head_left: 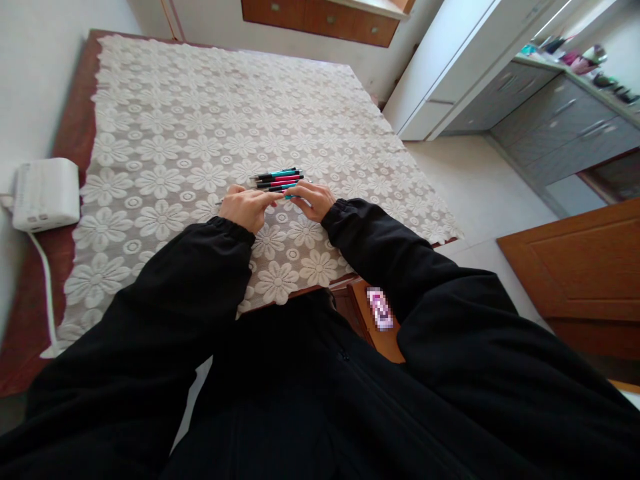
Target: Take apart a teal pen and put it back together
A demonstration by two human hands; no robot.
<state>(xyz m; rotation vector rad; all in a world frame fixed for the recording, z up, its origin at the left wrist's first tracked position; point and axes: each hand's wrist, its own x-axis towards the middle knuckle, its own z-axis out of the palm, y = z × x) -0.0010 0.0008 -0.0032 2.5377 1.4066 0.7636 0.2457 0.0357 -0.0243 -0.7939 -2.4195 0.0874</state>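
Red and teal pens [286, 179] lie just beyond the curled fingers [304, 192], their grip unclear

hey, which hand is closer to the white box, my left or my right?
Left. Your left hand is to the right of the white box, across some of the cloth; your right hand is further right.

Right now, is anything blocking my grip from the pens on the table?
Nothing visible is: your left hand and right hand are right at the near side of the pens, with no other object between on the lace tablecloth.
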